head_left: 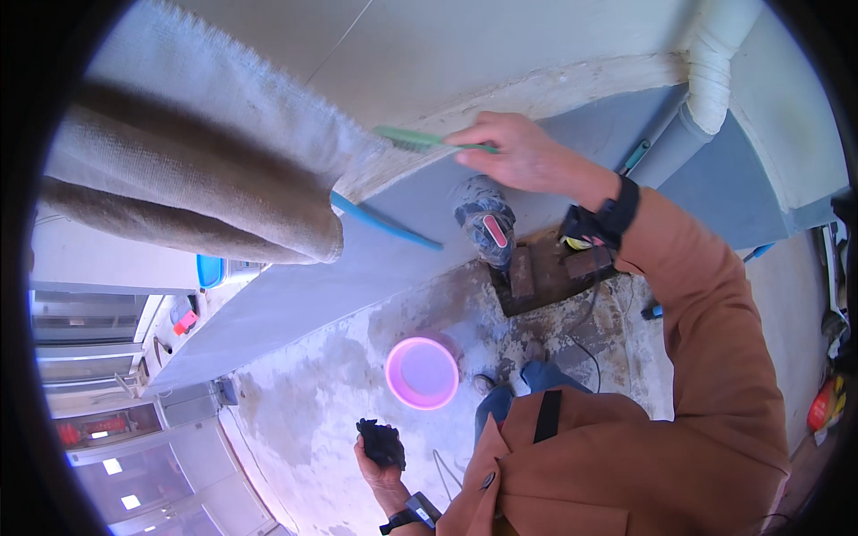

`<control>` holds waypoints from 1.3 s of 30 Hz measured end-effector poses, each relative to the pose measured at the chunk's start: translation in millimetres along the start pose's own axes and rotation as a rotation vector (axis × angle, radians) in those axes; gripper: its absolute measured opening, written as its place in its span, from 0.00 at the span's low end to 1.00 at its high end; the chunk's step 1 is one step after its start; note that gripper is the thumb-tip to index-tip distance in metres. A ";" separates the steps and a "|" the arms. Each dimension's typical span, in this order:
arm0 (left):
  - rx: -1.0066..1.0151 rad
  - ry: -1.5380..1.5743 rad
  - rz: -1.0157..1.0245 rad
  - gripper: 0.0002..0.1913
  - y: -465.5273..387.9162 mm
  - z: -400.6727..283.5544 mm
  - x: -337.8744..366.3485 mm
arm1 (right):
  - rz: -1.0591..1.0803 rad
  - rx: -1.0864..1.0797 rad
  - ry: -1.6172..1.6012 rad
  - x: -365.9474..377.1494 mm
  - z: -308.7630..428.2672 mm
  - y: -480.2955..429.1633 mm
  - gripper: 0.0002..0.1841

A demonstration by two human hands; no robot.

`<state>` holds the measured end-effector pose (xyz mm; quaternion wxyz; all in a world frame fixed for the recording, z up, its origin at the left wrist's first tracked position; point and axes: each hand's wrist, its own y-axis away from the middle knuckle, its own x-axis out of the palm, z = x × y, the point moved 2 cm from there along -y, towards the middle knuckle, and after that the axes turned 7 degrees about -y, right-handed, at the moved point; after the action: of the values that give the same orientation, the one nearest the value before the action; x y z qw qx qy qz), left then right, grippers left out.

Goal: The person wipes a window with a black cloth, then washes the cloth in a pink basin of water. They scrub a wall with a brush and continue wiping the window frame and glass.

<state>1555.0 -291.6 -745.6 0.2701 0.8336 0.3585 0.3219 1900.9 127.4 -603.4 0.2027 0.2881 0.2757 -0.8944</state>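
My right hand (513, 151) is raised at the upper middle, closed on the handle of a green brush (412, 137), blurred, with bristles along its underside. The brush's far end is beside the frayed edge of a hanging beige cloth (201, 161); whether they touch I cannot tell. Low in the view, my left hand (381, 472) holds a crumpled black item (381, 443), its material unclear. Between the hands, a pink plastic basin (422, 373) stands on the worn floor.
A light blue hose (389, 224) sticks out from behind the cloth. Against the wall sits a patterned bag-like object (486, 221), near bricks (521, 271) in a dark floor recess. A wrapped white drainpipe (709, 80) runs at upper right. A ledge (201, 311) at left holds small items.
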 end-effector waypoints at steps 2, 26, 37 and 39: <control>0.003 -0.016 -0.062 0.22 3.8 1.2 -3.5 | 0.025 -0.040 0.102 25.6 11.1 -23.9 0.14; -0.009 0.057 0.060 0.21 11.0 -6.5 -28.9 | 0.032 0.173 0.758 9.9 7.1 5.8 0.07; 0.005 0.036 0.017 0.22 0.2 -6.9 -16.8 | 0.089 -0.028 0.519 98.2 27.8 -36.3 0.14; 0.001 0.012 0.041 0.22 -1.5 -8.0 -13.2 | 0.102 0.030 0.519 87.0 14.9 -35.3 0.13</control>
<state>1541.5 -299.2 -746.0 0.2608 0.8389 0.3430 0.3324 1811.1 127.7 -634.6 0.1657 0.5242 0.2901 -0.7833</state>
